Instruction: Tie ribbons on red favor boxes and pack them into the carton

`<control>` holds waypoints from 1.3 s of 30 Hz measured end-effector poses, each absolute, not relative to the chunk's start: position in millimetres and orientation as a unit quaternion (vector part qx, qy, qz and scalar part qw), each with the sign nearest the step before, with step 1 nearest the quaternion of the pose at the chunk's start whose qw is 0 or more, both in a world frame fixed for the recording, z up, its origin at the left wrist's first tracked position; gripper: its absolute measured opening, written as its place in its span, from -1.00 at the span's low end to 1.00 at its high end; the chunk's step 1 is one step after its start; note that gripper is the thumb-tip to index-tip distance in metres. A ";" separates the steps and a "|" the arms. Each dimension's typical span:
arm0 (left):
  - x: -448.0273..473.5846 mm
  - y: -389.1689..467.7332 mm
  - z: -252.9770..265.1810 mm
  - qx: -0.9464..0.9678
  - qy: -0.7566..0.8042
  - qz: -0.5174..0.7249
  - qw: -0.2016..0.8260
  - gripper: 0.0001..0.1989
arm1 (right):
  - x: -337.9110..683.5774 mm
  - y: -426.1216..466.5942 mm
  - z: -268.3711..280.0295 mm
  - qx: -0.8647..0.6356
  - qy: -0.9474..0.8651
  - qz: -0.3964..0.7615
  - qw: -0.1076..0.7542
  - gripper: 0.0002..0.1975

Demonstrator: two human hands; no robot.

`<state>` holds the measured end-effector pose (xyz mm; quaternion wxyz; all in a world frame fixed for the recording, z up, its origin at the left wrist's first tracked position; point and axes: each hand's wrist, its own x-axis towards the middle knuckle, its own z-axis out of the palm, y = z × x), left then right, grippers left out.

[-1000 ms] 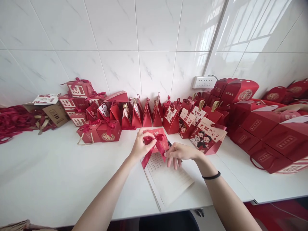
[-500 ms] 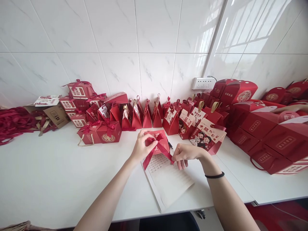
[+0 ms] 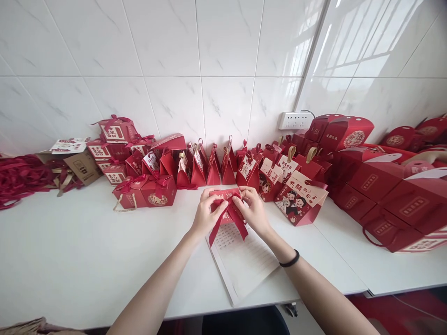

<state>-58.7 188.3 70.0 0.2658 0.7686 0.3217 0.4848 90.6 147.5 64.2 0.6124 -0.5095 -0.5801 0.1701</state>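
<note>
A small red gift box (image 3: 226,193) sits between my two hands at the middle of the table. Across its front runs a dark red ribbon (image 3: 239,225), tied at the centre with two tails hanging down. My left hand (image 3: 206,213) pinches the ribbon on the left side of the knot. On the right side, my right hand (image 3: 254,210) pinches it too, thumb near the knot. Fingers partly cover the ribbon's loops. Under the box lies an open notebook (image 3: 244,272) with writing at its top left.
Several red gift boxes (image 3: 213,170) stand along the tiled wall. Larger red boxes (image 3: 370,184) are stacked at the right. A ribbon heap (image 3: 24,179) and a cardboard box (image 3: 84,166) lie at the left. A power strip (image 3: 296,121) is against the wall.
My right hand has let go of the ribbon's right tail and moved up and left to the knot. That tail now hangs free. My left hand stays almost in place.
</note>
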 end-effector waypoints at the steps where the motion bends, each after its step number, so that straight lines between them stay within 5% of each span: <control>1: -57.6 186.5 69.0 0.761 0.324 0.496 0.262 -0.84 | 89.6 147.3 62.7 -0.499 -0.573 0.187 0.622 -0.67; 9: -51.9 178.8 64.7 0.725 0.347 0.537 0.255 -0.83 | 80.5 146.2 56.5 -0.472 -0.558 0.199 0.653 -0.81; 31: -51.0 180.6 59.4 0.649 0.396 0.570 0.312 -0.81 | 82.4 147.2 58.3 -0.464 -0.500 0.287 0.673 -0.64; 39: -58.8 188.9 52.5 0.725 0.330 0.548 0.256 -0.82 | 96.0 151.0 57.4 -0.458 -0.482 0.334 0.668 -0.58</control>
